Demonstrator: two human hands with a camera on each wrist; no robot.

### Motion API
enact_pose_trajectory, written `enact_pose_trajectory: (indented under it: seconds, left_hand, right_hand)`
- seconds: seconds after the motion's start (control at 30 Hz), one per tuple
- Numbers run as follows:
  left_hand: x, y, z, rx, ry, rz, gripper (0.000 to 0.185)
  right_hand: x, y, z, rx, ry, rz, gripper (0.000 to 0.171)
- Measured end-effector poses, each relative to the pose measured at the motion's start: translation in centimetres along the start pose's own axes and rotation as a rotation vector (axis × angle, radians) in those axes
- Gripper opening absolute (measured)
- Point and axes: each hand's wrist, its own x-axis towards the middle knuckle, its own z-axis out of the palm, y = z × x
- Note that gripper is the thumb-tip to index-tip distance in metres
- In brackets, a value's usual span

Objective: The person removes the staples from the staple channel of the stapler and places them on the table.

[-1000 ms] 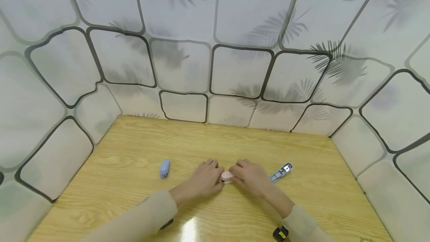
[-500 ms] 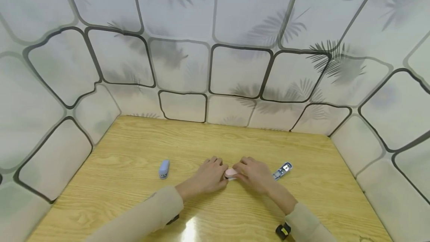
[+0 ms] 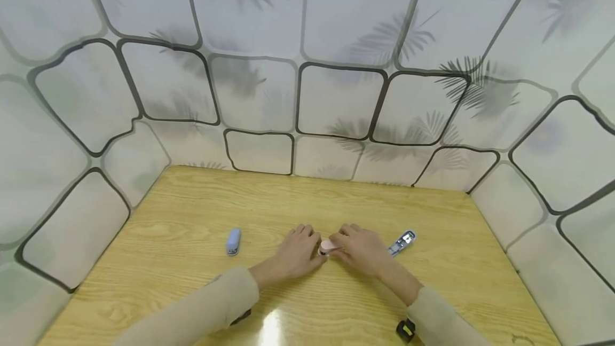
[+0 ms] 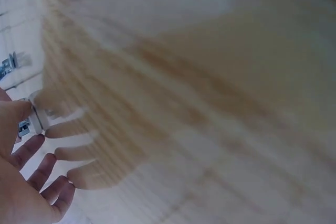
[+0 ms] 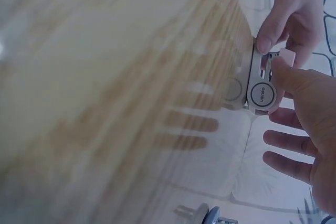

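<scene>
Pink-topped small stapler with a grey underside (image 3: 328,246), item in hand: sits on the light wooden table (image 3: 192,212) at mid-width, somewhat nearer the near edge, held between both hands. Left hand (image 3: 293,252): thumb and fingertip pinch one end of it; the remaining fingers lie straighter on the wood. Right hand (image 3: 361,250): thumb and forefinger pinch the other end, the other fingers spread loose. Right wrist view: grey base with a round boss (image 5: 261,94) faces the camera, pink cover (image 5: 287,56) behind the thumb, right hand (image 5: 302,124) below, left hand (image 5: 294,9) above.

Pale blue closed stapler (image 3: 233,241): flat on the table, toward the left edge, well apart from the left hand.

Blue-and-metal opened stapler (image 3: 401,242): flat on the table, just beside the right hand, toward the right edge.

Beige sleeves (image 3: 202,308): cover both forearms at the near edge.
</scene>
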Motion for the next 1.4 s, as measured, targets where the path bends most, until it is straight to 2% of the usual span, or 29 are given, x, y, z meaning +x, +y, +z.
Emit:
enact_pose_trajectory:
  seconds: [0.1, 0.3, 0.93, 1.1, 1.23, 1.4]
  left_hand:
    - [-0.06, -0.09, 0.19, -0.007, 0.029, 0.016, 0.035]
    - [0.04, -0.19, 0.58, -0.003, 0.070, 0.023, 0.036]
    - [0.03, 0.01, 0.13, 0.069, 0.061, 0.027, 0.034]
    - [0.04, 0.07, 0.21, 0.102, 0.053, 0.023, 0.034]
    - [0.05, 0.14, 0.25, 0.094, 0.043, 0.018, 0.034]
    - [0.10, 0.17, 0.32, 0.081, 0.031, 0.017, 0.031]
  right_hand:
    - [0.18, -0.19, 0.16, -0.036, -0.004, -0.021, 0.028]
    - [0.45, -0.40, 0.45, -0.089, 0.041, -0.065, 0.026]
    - [0.54, -0.21, 0.75, -0.036, 0.025, -0.026, 0.026]
    - [0.31, 0.03, 0.65, 0.001, 0.060, -0.015, 0.027]
    - [0.15, 0.23, 0.65, 0.001, 0.088, -0.026, 0.028]
    - [-0.02, 0.32, 0.50, -0.023, 0.065, 0.002, 0.030]
